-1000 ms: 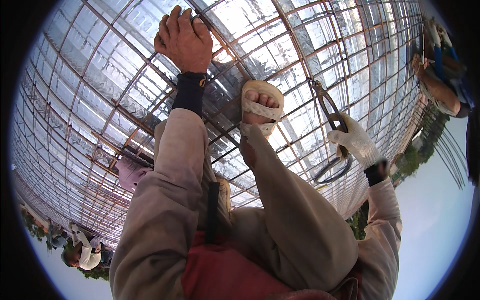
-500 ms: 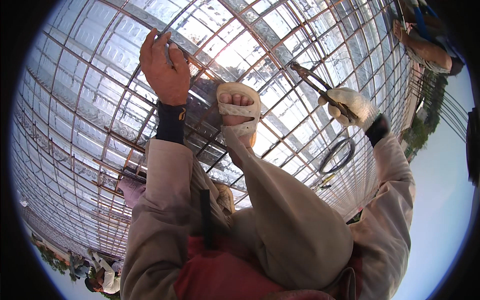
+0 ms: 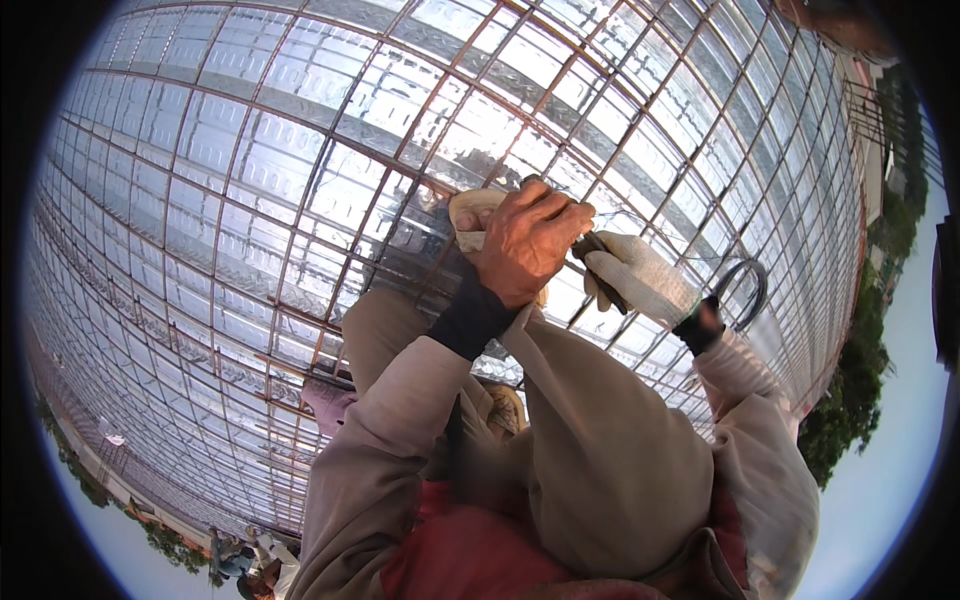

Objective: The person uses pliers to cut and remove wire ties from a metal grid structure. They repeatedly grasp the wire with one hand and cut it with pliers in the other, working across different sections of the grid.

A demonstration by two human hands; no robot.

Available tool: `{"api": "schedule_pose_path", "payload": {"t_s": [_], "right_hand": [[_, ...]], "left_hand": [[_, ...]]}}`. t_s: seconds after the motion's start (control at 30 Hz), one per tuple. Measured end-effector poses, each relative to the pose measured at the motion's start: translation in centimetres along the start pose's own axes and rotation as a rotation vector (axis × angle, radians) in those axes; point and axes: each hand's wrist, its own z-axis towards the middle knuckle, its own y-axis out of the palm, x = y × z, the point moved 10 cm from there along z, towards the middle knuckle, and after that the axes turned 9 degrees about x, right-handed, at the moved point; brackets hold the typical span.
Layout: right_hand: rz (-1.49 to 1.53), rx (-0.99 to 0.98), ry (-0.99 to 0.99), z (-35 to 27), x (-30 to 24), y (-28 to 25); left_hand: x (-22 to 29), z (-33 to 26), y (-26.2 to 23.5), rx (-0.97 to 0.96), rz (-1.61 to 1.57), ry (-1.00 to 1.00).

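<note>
My right hand (image 3: 640,275), in a pale knitted glove, is closed around the handles of dark metal pincers (image 3: 590,246). My bare left hand (image 3: 532,240), with a black band at the wrist, has its fingers curled right against the pincers' upper part. It covers the pincers' middle and jaws, and what its fingers grip is hidden. Thin wire (image 3: 622,213) shows beside the left fingertips. Both hands are over a rusty rebar mesh (image 3: 440,185), in front of my sandalled foot (image 3: 470,215).
A coil of dark wire (image 3: 742,294) hangs beside my right wrist. Shiny ribbed metal decking (image 3: 270,150) lies under the mesh. My bent knee (image 3: 620,420) rises between my arms. Other people are at the lower left (image 3: 268,578) and upper right (image 3: 845,22).
My left hand has left the mesh at upper left and come right and down to the pincers. The right hand has brought the pincers down and left. The view has shifted.
</note>
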Motion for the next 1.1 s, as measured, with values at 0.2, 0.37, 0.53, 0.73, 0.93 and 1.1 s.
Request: {"api": "schedule_pose_path", "payload": {"t_s": [0.2, 0.37, 0.53, 0.73, 0.93, 1.1], "right_hand": [[0.232, -0.123, -0.075, 0.2, 5.8, -0.1], [0.342, 0.014, -0.037, 1.4, 12.0, -1.6], [0.352, 0.111, -0.007, 3.9, 14.5, -0.9], [0.240, 0.240, -0.127, 6.3, 11.2, -0.7], [-0.670, 0.510, -0.271, 5.4, 5.8, -3.1], [-0.519, 0.756, -0.752, -1.2, -8.4, -4.3]], "left_hand": [[-9.3, -1.7, -6.3, 0.655, -0.571, -1.034], [-14.2, -3.3, -15.8, 0.970, -0.669, -0.864], [-13.2, -3.1, -16.1, 0.855, -0.666, -0.866], [-11.9, -2.8, -15.9, 0.785, -0.604, -0.840], [-9.8, -2.1, -15.6, 0.653, -0.463, -0.780], [-8.5, -2.4, -12.7, 0.291, -0.331, -0.941]]}}
